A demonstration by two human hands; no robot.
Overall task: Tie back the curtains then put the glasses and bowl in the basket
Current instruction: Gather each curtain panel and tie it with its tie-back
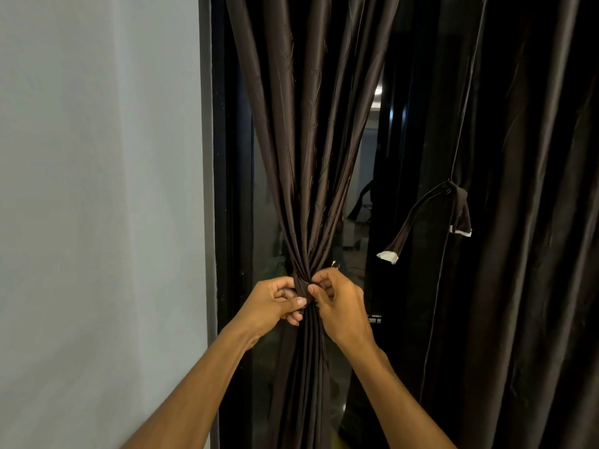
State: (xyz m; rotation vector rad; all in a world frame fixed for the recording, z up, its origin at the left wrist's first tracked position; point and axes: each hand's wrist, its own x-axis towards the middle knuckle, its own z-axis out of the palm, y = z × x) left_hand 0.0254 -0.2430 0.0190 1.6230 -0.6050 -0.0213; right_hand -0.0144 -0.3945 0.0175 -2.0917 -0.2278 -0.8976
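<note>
A dark brown left curtain hangs gathered into a narrow bunch in front of a dark window. At its waist a matching tie-back band wraps the bunch. My left hand grips the band from the left, thumb across the front. My right hand pinches the band's end from the right, thumb and forefinger meeting at the bunch. The right curtain hangs loose, and its own tie-back strap dangles undone with white ends. Glasses, bowl and basket are not in view.
A pale grey wall fills the left side up to the black window frame. Between the two curtains, the dark glass reflects a dim room.
</note>
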